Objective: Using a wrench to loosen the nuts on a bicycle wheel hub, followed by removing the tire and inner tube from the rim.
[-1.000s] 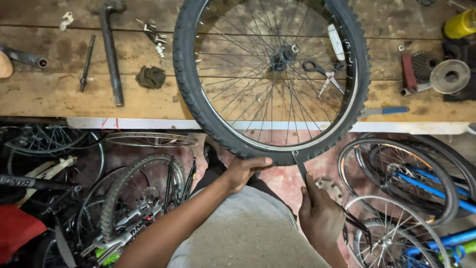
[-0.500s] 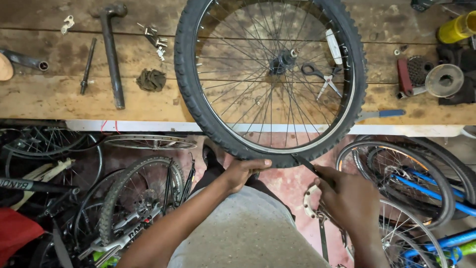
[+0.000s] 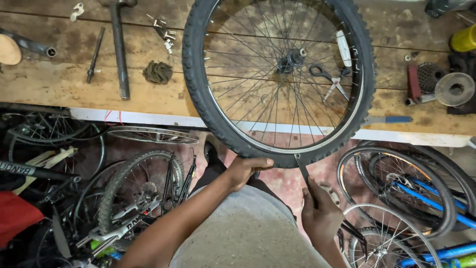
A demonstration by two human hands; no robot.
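A spoked bicycle wheel (image 3: 277,79) with a knobby black tyre stood nearly upright against the edge of the wooden bench (image 3: 64,84), its upper part leaning over the bench top and its lowest stretch hanging in front of the person's lap. The left hand (image 3: 246,169) was closed around the bottom of the tyre, fingers curled over the tread and thumb along the near side. Just to the right, the right hand (image 3: 320,214) was wrapped around the handle of a slim dark tyre lever (image 3: 301,168), whose tip met the tyre where rubber and rim joined. Behind the spokes, a pair of scissors (image 3: 327,79) lay on the bench, close to the hub. Farther left on the bench lay a long-handled hammer (image 3: 119,49), a thin dark rod (image 3: 95,54), a crumpled dark rag (image 3: 157,72) and a few small metal fittings (image 3: 163,29). To the right sat a toothed sprocket cluster (image 3: 429,75), a round grey disc (image 3: 455,89) and a yellow can (image 3: 465,38), with a blue-handled tool (image 3: 391,119) near the bench's front edge. Below the bench, on the floor, other bicycle wheels (image 3: 139,193) and a blue bicycle frame (image 3: 426,201) were piled on both sides of the person's grey-clad legs.
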